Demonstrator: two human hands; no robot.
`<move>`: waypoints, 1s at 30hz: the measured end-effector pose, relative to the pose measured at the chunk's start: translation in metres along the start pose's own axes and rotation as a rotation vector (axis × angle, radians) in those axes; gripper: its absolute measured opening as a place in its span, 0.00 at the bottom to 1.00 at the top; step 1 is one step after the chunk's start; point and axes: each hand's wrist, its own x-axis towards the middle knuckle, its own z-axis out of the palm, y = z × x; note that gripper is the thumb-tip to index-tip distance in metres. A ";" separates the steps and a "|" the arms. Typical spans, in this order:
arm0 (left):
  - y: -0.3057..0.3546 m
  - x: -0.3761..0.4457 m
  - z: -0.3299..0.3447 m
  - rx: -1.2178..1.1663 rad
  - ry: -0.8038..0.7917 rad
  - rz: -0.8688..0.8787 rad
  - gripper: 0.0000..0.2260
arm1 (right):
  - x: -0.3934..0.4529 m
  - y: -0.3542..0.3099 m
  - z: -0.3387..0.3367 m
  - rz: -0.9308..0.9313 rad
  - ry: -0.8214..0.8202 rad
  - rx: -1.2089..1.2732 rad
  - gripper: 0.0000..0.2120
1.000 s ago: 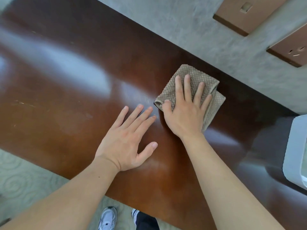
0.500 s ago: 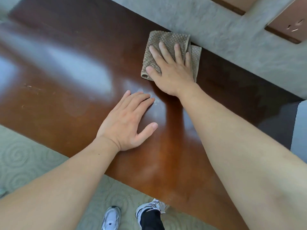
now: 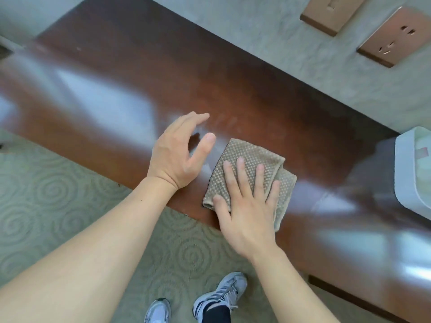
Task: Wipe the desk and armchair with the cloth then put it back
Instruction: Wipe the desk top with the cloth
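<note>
A folded beige waffle-textured cloth [image 3: 253,157] lies on the glossy dark brown desk [image 3: 130,89], close to the desk's near edge. My right hand [image 3: 247,203] presses flat on the cloth with fingers spread, covering its near half. My left hand [image 3: 179,152] hovers just left of the cloth, lifted off the wood with fingers loosely curled and nothing in it. No armchair is in view.
A white box-like object [image 3: 410,173] stands on the desk at the right edge. Two copper-coloured wall plates, a switch plate [image 3: 326,12] and a socket plate [image 3: 394,38], sit on the grey wall behind. Patterned green carpet [image 3: 58,201] and my shoes [image 3: 219,297] are below.
My right hand has dragged the cloth from the far edge by the wall back to the near edge. My left hand has lifted off the desk and curled.
</note>
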 end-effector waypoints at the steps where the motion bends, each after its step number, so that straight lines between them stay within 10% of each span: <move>1: -0.008 -0.005 -0.010 0.041 -0.014 -0.004 0.27 | -0.010 -0.012 0.004 -0.016 -0.005 0.004 0.31; 13: -0.079 -0.002 -0.066 0.568 -0.156 -0.129 0.32 | 0.099 -0.081 -0.002 -0.147 -0.050 0.030 0.29; 30: -0.081 0.000 -0.066 0.566 -0.133 -0.127 0.31 | 0.296 -0.086 -0.033 -0.143 0.013 -0.043 0.32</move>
